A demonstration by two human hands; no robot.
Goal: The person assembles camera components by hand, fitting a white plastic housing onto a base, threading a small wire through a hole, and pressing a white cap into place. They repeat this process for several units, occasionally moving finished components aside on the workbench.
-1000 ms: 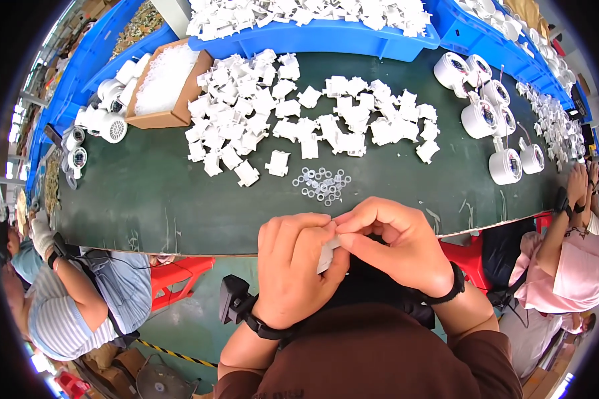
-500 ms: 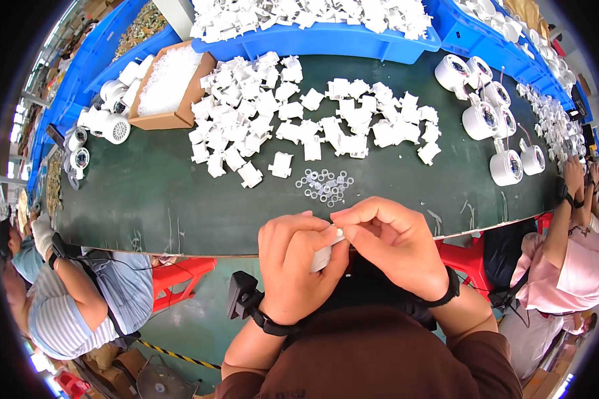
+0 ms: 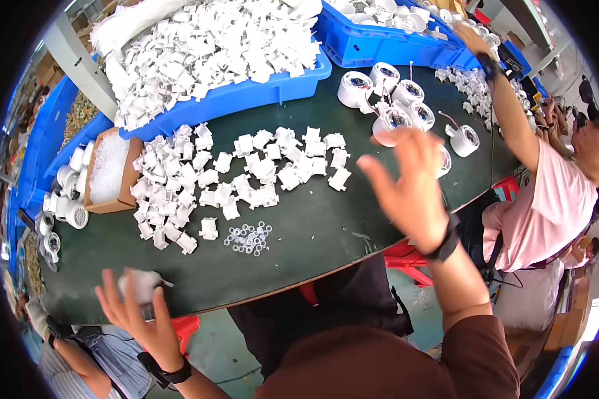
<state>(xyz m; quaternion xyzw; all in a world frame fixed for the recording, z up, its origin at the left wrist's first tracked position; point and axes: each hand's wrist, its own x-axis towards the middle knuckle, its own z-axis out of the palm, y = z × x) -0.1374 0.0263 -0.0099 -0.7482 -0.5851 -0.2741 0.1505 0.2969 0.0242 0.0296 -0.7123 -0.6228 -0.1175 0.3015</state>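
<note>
at eight o'clock, a part (image 3: 145,283), seemingly done, was overlapped by the spread left hand (image 3: 147,326); right hand (image 3: 412,196) spread; brackets (image 3: 264,170) were left.

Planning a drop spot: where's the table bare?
Table: mostly bare right of the rings, toward the right hand; also between carton and left hand. Crowded: behind the rings, with white parts; beyond the right hand, with round units.

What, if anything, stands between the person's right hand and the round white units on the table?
Nothing visible: the right hand, blurred and spread open, overlaps the nearest round white units in view. Whether it touches them is unclear.
</note>
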